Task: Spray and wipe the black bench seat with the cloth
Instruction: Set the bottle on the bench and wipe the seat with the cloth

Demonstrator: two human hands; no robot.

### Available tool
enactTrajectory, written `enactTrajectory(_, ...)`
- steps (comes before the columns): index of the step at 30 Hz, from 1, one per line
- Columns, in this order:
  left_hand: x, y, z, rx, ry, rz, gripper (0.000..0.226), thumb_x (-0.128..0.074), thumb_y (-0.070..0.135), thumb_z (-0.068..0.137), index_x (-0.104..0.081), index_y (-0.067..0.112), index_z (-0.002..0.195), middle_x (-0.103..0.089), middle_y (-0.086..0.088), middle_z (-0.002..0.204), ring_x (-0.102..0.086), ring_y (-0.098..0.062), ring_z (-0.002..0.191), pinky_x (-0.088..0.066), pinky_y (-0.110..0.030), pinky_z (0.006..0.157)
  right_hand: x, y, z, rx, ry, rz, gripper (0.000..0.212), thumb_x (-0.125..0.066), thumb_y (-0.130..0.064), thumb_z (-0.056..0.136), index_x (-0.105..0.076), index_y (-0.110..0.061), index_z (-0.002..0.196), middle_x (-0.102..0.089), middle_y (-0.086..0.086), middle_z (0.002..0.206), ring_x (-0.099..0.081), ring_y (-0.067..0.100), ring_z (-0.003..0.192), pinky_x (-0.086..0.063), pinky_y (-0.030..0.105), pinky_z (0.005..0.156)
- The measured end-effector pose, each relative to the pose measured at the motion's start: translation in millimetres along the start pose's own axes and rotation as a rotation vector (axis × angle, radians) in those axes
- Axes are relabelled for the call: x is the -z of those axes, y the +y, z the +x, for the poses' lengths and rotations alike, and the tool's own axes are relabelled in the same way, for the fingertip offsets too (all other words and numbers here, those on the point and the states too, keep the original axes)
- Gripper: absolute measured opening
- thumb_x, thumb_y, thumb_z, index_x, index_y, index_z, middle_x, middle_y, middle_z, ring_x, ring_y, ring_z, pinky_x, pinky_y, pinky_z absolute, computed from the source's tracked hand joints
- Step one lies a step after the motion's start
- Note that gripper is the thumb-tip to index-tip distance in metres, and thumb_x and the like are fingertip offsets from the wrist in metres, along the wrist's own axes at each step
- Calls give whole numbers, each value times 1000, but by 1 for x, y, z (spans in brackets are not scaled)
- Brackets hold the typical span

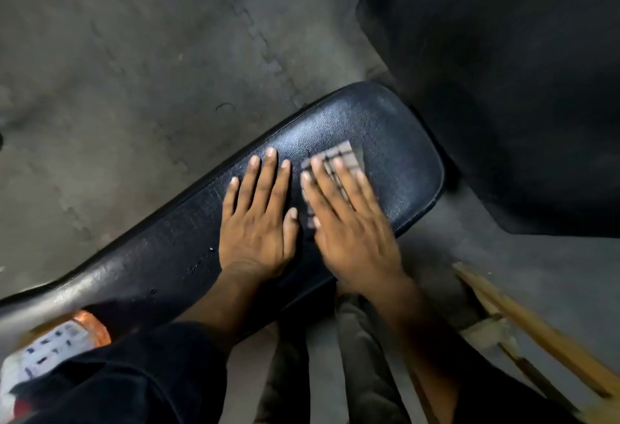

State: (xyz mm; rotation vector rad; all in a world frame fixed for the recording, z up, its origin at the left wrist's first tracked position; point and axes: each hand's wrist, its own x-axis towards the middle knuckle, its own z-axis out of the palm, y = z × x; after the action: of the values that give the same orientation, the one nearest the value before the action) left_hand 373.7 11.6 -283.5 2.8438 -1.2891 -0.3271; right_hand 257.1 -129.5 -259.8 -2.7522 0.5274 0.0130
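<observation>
The black bench seat (385,128) runs diagonally from lower left to upper right, its padded surface shiny. My left hand (258,222) lies flat on the seat, fingers spread, holding nothing. Just to its right, my right hand (349,222) presses flat on a checked cloth (342,155), which shows beyond and under the fingertips. The right hand is blurred by motion. A bottle (50,349) with an orange end and a white printed label lies at the lower left, partly behind my dark sleeve.
A large black padded piece (503,71) rises at the upper right, close to the seat's rounded end. Grey interlocking floor mats (134,54) fill the upper left. Wooden bars (536,333) slant across the lower right. My trouser leg (362,373) is below the seat.
</observation>
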Motion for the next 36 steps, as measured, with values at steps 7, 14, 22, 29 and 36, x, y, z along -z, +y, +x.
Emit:
enactTrajectory(7, 5, 10, 9, -30, 12, -20, 78, -37, 44, 103, -12, 21, 173, -5, -2, 183, -6, -23, 169, -16, -52, 134, 23, 58, 72, -237, 47, -80, 73, -43, -34, 103, -26, -18, 172, -21, 6, 182, -21, 34, 168, -15, 55, 137)
enactTrajectory(14, 3, 0, 2, -18, 4, -29, 72, -31, 41, 106, -15, 20, 173, -6, 0, 183, -7, -21, 169, -18, -51, 134, 0, -3, 29, -21, -50, -51, 72, -44, -32, 106, -24, -16, 173, -16, 5, 183, -14, 33, 169, -14, 55, 137)
enactTrajectory(22, 10, 1, -2, -18, 33, -139, 66, -30, 41, 110, -20, 21, 172, -10, 1, 182, -10, -19, 169, -14, -48, 136, 25, 39, 36, -240, -75, -138, 72, -39, -37, 109, -16, -17, 174, -10, 5, 184, -12, 35, 169, -13, 57, 136)
enactTrajectory(29, 13, -50, -54, 164, 116, -254, 64, -36, 40, 111, -27, 18, 170, -12, -1, 182, -16, -22, 168, -20, -51, 135, -19, -64, 21, 53, -114, -147, 74, -36, -40, 109, -10, -18, 175, -4, 3, 184, -5, 32, 170, -9, 55, 137)
enactTrajectory(36, 9, -110, -140, 228, 89, -97, 65, -35, 45, 108, -35, 20, 168, -19, 3, 181, -17, -19, 167, -21, -55, 133, 5, -22, -50, 29, -211, -269, 69, -31, -39, 111, -13, -17, 175, -6, 4, 184, -16, 35, 169, -20, 57, 135)
